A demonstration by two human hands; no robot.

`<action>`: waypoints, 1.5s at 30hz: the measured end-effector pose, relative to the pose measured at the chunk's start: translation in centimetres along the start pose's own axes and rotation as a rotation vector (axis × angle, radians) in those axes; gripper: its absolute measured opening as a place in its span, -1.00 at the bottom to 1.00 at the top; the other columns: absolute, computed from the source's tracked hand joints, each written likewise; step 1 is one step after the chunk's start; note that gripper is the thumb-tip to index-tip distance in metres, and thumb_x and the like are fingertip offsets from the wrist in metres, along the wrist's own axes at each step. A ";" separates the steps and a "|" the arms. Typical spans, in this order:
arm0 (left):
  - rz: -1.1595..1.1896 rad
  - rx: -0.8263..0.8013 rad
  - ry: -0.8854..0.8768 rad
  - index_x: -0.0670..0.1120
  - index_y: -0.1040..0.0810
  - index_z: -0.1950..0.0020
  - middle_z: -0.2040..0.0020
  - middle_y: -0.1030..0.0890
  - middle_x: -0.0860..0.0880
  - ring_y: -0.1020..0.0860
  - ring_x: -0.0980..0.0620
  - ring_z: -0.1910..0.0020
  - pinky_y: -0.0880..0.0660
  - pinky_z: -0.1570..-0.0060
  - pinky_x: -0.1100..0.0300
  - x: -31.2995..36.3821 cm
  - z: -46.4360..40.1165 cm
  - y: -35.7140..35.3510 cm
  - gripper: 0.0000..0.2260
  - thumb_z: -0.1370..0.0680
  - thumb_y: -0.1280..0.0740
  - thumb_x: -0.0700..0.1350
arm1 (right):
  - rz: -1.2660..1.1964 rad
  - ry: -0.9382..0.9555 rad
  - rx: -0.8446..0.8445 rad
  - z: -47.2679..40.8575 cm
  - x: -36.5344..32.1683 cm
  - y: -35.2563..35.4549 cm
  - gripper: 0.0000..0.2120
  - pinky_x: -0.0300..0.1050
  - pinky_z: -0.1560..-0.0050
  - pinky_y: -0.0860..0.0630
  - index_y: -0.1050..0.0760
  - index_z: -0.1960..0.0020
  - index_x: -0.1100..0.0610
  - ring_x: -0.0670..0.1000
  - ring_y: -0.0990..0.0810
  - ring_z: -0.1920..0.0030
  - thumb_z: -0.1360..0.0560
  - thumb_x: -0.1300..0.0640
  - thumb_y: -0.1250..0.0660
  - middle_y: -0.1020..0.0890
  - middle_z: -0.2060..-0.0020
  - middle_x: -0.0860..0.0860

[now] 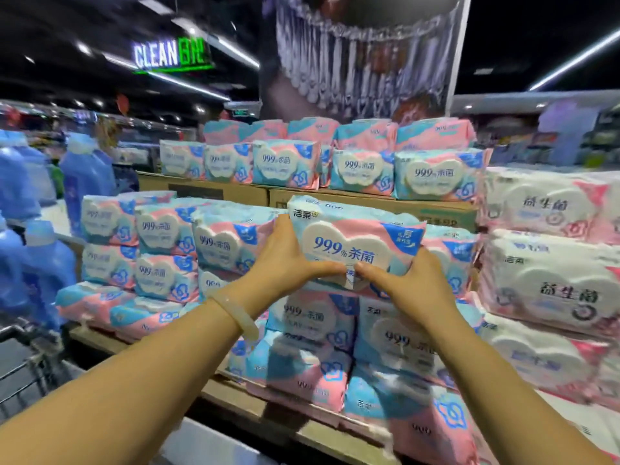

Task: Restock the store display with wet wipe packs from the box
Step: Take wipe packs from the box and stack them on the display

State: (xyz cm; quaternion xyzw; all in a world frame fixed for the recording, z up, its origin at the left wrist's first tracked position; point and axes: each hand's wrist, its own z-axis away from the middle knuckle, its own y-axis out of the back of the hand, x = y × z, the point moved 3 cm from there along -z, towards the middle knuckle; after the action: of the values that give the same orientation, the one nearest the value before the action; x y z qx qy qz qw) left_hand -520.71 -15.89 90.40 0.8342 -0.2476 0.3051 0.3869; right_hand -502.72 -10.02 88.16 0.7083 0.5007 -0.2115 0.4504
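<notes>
Wet wipe pack [352, 246], pink and blue with a white cloud panel reading 99.9%, sits between my two hands, held upright with its front toward me. My left hand [285, 260] grips its left edge, fingers wrapped behind the pack and thumb lying along the lower front. My right hand [407, 280] holds the lower right corner, thumb pressed on the front, the other fingers curled round the edge and out of sight. My two thumb tips nearly meet on the pack's lower front.

Just under my fingers stands a stack of matching packs [335, 347] on the display; the held pack is at the top of that stack, though I cannot tell whether it rests on it. Left of my left hand are more matching packs [167, 250], piled in rows. Beyond my fingertips a cardboard box [385, 204] carries an upper row of packs [362, 169]. Right of my right hand are white and pink packs [553, 273] of another kind. Far to the left of my left hand stand blue bottles [43, 263]. A pale bangle [235, 317] circles my left wrist.
</notes>
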 end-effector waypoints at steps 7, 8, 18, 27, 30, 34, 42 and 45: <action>-0.505 0.084 0.139 0.06 0.32 -0.52 -0.52 0.36 -0.17 0.36 -0.23 -0.49 0.24 -0.43 -0.25 -5.8 -3.0 -0.9 0.23 -0.16 -0.42 0.40 | 0.063 -0.100 -0.027 -3.3 2.0 -7.5 -0.17 0.09 -0.27 -0.41 -0.36 -0.32 0.25 0.21 -0.42 -0.28 -0.25 -0.21 -0.52 -0.48 -0.21 0.20; -0.503 0.055 0.149 0.10 0.34 -0.51 -0.50 0.41 -0.17 0.39 -0.24 -0.48 0.24 -0.43 -0.26 -6.5 -3.3 -1.0 0.23 -0.14 -0.41 0.42 | 0.060 -0.114 -0.020 -3.5 2.1 -8.0 -0.18 0.09 -0.29 -0.39 -0.32 -0.36 0.25 0.20 -0.39 -0.30 -0.28 -0.14 -0.53 -0.45 -0.24 0.20; -0.559 -0.169 0.077 0.08 0.26 -0.53 -0.56 0.24 -0.06 0.35 -0.09 -0.52 0.22 -0.41 -0.30 -8.7 -7.9 -0.6 0.28 -0.06 -0.46 0.41 | 0.080 -0.077 0.091 -4.0 2.8 -9.8 -0.23 0.14 -0.31 -0.35 -0.30 -0.31 0.31 0.19 -0.33 -0.32 -0.29 -0.04 -0.55 -0.39 -0.26 0.18; -0.590 -0.189 0.012 0.10 0.21 -0.54 -0.56 0.26 -0.07 0.37 -0.09 -0.51 0.17 -0.44 -0.29 -9.0 -5.7 0.5 0.16 -0.19 -0.47 0.34 | 0.184 -0.145 -0.053 -3.7 1.4 -8.3 0.00 -0.01 -0.39 -0.23 -0.08 -0.50 0.24 0.15 -0.20 -0.45 -0.29 -0.09 -0.55 -0.25 -0.43 0.17; -0.609 -0.164 -0.007 0.09 0.27 -0.53 -0.54 0.34 -0.11 0.40 -0.14 -0.49 0.17 -0.43 -0.30 -8.8 -5.1 0.3 0.15 -0.23 -0.44 0.35 | 0.241 -0.040 -0.035 -3.5 -0.1 -7.4 0.22 -0.03 -0.49 -0.06 0.25 -0.57 0.13 0.12 0.00 -0.53 -0.27 -0.05 -0.58 0.00 -0.52 0.17; -0.607 -0.155 -0.040 0.08 0.27 -0.53 -0.53 0.36 -0.11 0.39 -0.14 -0.50 0.11 -0.43 -0.31 -9.2 -4.4 -0.1 0.08 -0.30 -0.42 0.30 | 0.455 0.086 -0.158 -3.4 -1.5 -8.1 0.07 0.06 -0.46 -0.18 0.08 -0.56 -0.06 0.25 0.01 -0.53 -0.30 -0.02 -0.57 0.22 -0.52 0.22; -0.597 -0.174 -0.041 0.06 0.24 -0.54 -0.53 0.35 -0.13 0.37 -0.16 -0.50 0.11 -0.45 -0.30 -9.5 -4.5 -0.3 -0.01 -0.38 -0.39 0.24 | 0.499 0.012 -0.217 -3.9 -1.7 -8.4 -0.07 0.11 -0.39 -0.28 -0.09 -0.50 -0.01 0.31 -0.15 -0.48 -0.31 0.01 -0.56 0.19 -0.53 0.20; -0.600 -0.183 -0.042 0.07 0.24 -0.54 -0.54 0.32 -0.12 0.33 -0.14 -0.52 0.10 -0.46 -0.28 -9.1 -3.9 0.7 -0.02 -0.40 -0.39 0.21 | 0.599 -0.002 -0.211 -3.4 -2.4 -7.8 0.02 0.20 -0.51 -0.02 0.04 -0.55 -0.03 0.26 0.16 -0.55 -0.32 -0.08 -0.54 0.32 -0.52 0.19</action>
State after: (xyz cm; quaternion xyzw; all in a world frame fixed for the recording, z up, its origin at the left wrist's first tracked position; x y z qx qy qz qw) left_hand -528.64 -11.52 86.41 0.8380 -0.0246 0.1362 0.5278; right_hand -511.27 -7.65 88.36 0.7735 0.2884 -0.0170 0.5641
